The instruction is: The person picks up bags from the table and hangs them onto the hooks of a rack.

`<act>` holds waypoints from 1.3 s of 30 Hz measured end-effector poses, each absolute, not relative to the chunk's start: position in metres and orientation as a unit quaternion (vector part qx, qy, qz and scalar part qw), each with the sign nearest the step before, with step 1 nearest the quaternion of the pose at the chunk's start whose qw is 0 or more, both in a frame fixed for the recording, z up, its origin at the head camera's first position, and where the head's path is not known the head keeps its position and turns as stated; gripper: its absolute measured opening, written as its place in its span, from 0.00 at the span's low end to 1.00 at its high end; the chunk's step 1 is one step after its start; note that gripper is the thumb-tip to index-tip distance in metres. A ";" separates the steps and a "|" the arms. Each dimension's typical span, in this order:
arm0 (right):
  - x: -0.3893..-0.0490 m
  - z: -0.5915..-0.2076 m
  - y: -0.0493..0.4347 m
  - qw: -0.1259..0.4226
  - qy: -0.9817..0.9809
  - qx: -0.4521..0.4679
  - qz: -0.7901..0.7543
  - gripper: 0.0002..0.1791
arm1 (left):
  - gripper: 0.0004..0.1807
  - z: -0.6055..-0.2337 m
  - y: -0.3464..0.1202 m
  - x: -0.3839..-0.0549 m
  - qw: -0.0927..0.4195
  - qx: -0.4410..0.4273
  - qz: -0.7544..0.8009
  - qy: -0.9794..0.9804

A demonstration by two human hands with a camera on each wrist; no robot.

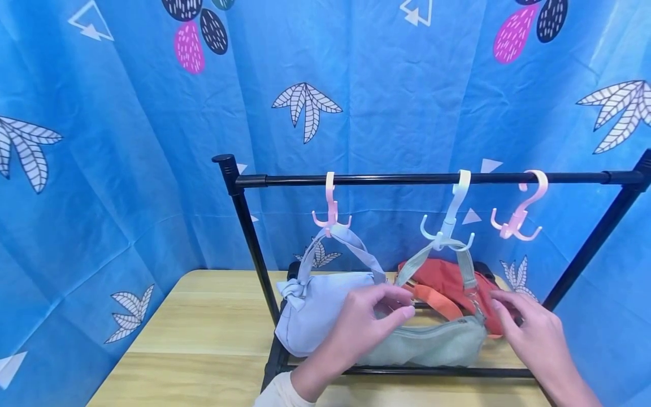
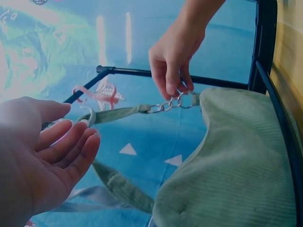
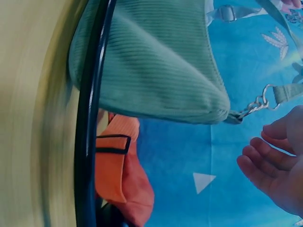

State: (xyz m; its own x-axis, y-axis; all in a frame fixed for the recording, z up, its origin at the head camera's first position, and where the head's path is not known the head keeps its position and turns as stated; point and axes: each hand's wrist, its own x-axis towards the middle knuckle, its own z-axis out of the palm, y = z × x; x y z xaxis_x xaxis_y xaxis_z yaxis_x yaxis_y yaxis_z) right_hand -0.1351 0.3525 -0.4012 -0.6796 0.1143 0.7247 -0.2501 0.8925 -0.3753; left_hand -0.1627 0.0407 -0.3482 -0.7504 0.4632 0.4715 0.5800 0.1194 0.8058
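Note:
A green corduroy bag [image 1: 432, 342] hangs by its strap [image 1: 414, 265] from a pale blue hook [image 1: 447, 226]. My left hand [image 1: 368, 316] is in front of it, fingers loosely bent and holding nothing. In the left wrist view that left hand [image 2: 52, 151] is palm up near the strap. Beside the metal chain [image 3: 255, 106] at the bag's right end is my right hand [image 3: 279, 161], its relaxed fingers apart from the links. On the left, a pale lavender bag [image 1: 320, 299] with a bow hangs from a pink hook [image 1: 331, 212]. A red bag [image 1: 442, 277] with an orange strap lies behind the green one.
A black rack spans the scene with its top rail [image 1: 396, 179] and lower front bar [image 1: 437, 372]. Another pink hook [image 1: 519, 217] hangs at the right with nothing on it. The rack stands on a wooden table [image 1: 203, 328], before a blue patterned curtain [image 1: 396, 113].

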 end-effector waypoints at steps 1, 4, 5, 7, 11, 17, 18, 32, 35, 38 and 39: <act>-0.136 -0.403 0.354 0.391 -0.892 0.034 0.226 0.11 | 0.10 -0.349 0.043 -0.162 0.051 -0.356 -0.562 -0.745; -0.139 -0.406 0.358 0.378 -0.900 0.032 0.215 0.11 | 0.10 -0.352 0.049 -0.162 0.055 -0.379 -0.549 -0.743; -0.140 -0.407 0.359 0.372 -0.904 0.031 0.210 0.11 | 0.09 -0.353 0.051 -0.162 0.053 -0.385 -0.548 -0.741; -0.142 -0.409 0.361 0.363 -0.910 0.033 0.199 0.11 | 0.09 -0.356 0.056 -0.161 0.053 -0.397 -0.541 -0.739; -0.146 -0.413 0.364 0.343 -0.921 0.036 0.182 0.10 | 0.09 -0.361 0.064 -0.160 0.053 -0.416 -0.513 -0.749; -0.151 -0.421 0.366 0.295 -0.938 0.034 0.178 0.09 | 0.10 -0.369 0.077 -0.158 0.032 -0.427 -0.472 -0.771; -0.152 -0.422 0.366 0.283 -0.942 0.032 0.180 0.10 | 0.10 -0.371 0.079 -0.158 0.024 -0.427 -0.469 -0.773; -0.168 -0.434 0.377 0.157 -0.971 0.012 0.178 0.15 | 0.13 -0.392 0.112 -0.151 -0.036 -0.425 -0.414 -0.804; -0.172 -0.439 0.377 0.142 -0.973 0.016 0.180 0.16 | 0.13 -0.396 0.118 -0.151 -0.049 -0.422 -0.400 -0.812; -0.175 -0.444 0.378 0.122 -0.976 0.018 0.179 0.16 | 0.14 -0.399 0.124 -0.151 -0.068 -0.422 -0.389 -0.816; -0.176 -0.446 0.378 0.119 -0.977 0.020 0.178 0.15 | 0.14 -0.400 0.125 -0.151 -0.070 -0.424 -0.382 -0.818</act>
